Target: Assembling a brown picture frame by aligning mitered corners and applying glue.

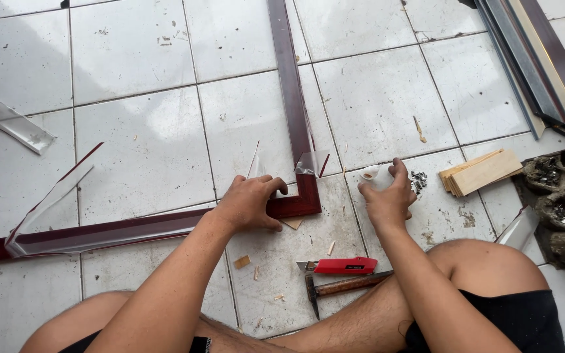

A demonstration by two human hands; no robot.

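A dark red picture frame point(292, 98) lies flat on the white tiled floor, its corner right in front of me. My left hand point(251, 202) presses down on that corner, fingers spread over the joint. My right hand point(387, 196) rests on the floor to the right, fingers closed on a small white container point(371, 174). Clear plastic wrap point(47, 206) peels off the frame's lower bar and curls up at the corner point(312, 162). A small pile of metal fasteners point(418, 182) lies just right of my right hand.
A red utility knife point(344, 265) and a wooden-handled hammer point(341, 286) lie by my knees. Thin wooden pieces point(482, 172) are stacked at right, beside a grey egg-carton tray point(560, 209) holding small metal parts. Frame mouldings point(531, 59) lie top right. Wood chips litter the tiles.
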